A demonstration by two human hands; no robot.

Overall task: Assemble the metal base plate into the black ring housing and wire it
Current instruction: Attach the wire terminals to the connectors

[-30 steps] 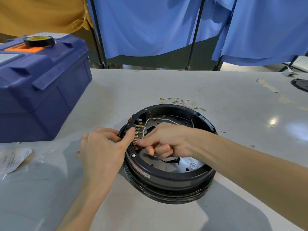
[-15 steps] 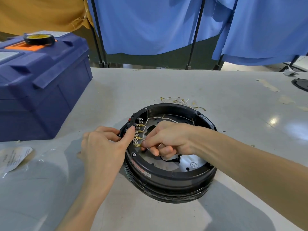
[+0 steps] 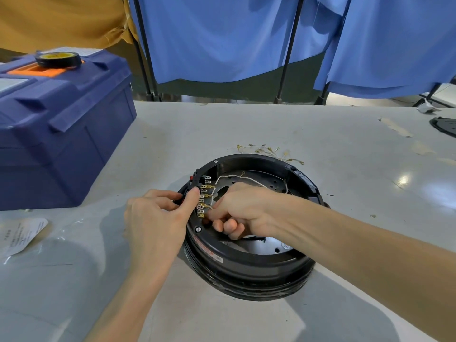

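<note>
Grey tabletop [image 3: 246, 124] holds a blue toolbox [image 3: 61, 134] far left of the fingers. The left hand [image 3: 155, 218] grips the black ring housing [image 3: 246, 267] by its rim, thumb against the terminal row [image 3: 203, 196]. Just right, the right hand [image 3: 246, 208] has its curled fingers pinching a wire end [image 3: 209, 206] at that row, above the metal base plate [image 3: 274, 243] seated inside the housing.

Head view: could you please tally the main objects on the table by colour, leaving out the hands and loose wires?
Black: 3 (ring housing, tape roll, part at the right edge)
Blue: 1 (toolbox)
Silver: 1 (base plate)
Clear: 1 (plastic bag)
Total: 6
</note>
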